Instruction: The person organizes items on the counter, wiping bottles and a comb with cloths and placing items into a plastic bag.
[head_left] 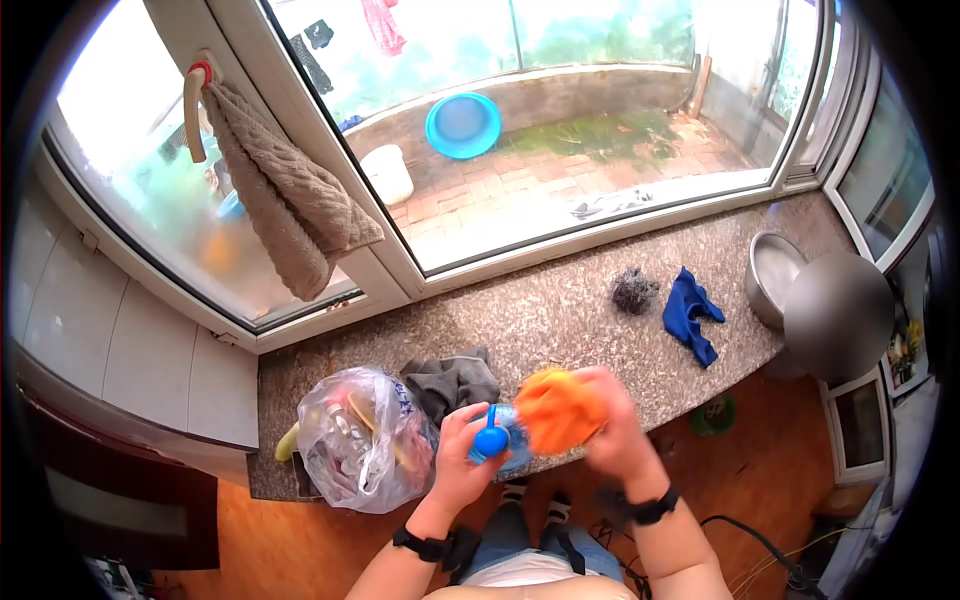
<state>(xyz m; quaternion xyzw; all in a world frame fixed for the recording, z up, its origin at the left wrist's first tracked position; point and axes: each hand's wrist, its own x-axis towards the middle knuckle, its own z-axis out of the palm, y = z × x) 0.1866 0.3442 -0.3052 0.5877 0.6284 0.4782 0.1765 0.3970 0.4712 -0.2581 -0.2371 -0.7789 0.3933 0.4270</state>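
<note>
My left hand [465, 455] is wrapped round a clear bottle [515, 445] with a blue cap [491, 440], just above the counter's front edge. An orange cloth [560, 410] is bunched in my right hand [618, 430], against the bottle's far end. Motion blurs the right hand and the cloth a little. A crumpled dark grey cloth [452, 384] lies on the counter behind my left hand. To the left of that hand sits a clear plastic bag [365, 440] with mixed items inside.
The speckled counter [540, 320] runs below the window. On it are a dark scouring pad [634, 291], a blue cloth [690, 317] and a metal basin [775, 275] at the right. A beige towel [285, 200] hangs from the window handle.
</note>
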